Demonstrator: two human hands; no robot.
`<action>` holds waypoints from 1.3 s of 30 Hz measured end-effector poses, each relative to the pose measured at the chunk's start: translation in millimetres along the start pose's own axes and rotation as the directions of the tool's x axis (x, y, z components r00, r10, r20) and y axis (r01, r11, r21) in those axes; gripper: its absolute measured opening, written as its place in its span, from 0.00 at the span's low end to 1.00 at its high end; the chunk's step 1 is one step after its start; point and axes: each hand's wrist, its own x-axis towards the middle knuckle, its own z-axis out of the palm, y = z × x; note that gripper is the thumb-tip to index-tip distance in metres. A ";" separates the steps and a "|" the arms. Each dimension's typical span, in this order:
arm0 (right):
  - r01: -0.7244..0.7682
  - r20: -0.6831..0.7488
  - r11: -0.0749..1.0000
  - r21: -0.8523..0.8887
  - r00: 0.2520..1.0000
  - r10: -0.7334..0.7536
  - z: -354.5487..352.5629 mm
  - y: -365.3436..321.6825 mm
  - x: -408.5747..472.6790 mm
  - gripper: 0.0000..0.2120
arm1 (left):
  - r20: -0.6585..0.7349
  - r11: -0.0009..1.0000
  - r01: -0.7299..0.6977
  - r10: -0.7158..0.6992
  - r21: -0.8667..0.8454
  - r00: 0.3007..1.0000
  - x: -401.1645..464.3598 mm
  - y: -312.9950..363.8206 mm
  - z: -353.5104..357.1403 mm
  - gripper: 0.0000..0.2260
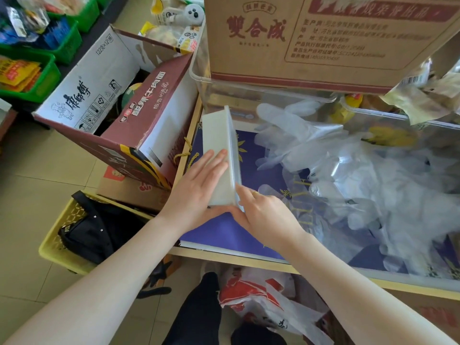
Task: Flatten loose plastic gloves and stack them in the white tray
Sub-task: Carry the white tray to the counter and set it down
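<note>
The white tray [216, 135] stands on its edge at the left of the purple surface [219, 232], its underside turned left. My left hand [199, 190] lies flat against that underside with straight fingers, the thumb under the near end. My right hand [261, 215] holds the tray's near corner from the right, fingers curled at its rim. A loose heap of clear plastic gloves [368, 185] spreads over the purple surface to the right, apart from the tray.
A clear plastic bin [199, 78] holding a brown carton [311, 38] sits behind the tray. Opened cartons [119, 115] crowd the left edge. A yellow basket [54, 242] with a black bag sits on the floor, and a red-white plastic bag [263, 300] lies below the surface's front edge.
</note>
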 end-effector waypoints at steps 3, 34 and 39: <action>-0.002 -0.003 0.998 0.059 1.000 0.003 1.5 -0.6 1.2 0.11 | 0.005 1.000 -0.017 0.017 -0.011 1.000 2.8 1.2 0.3 0.34; -0.302 0.093 0.942 0.149 0.952 0.290 55.1 -4.3 -6.5 0.14 | -0.069 0.830 0.324 -0.395 -0.453 0.916 -18.2 18.3 8.0 0.38; -0.273 -0.032 0.959 0.076 0.961 0.276 61.4 -5.3 -7.4 0.08 | -0.072 0.801 0.352 -0.438 -0.485 0.896 -19.0 17.1 7.6 0.34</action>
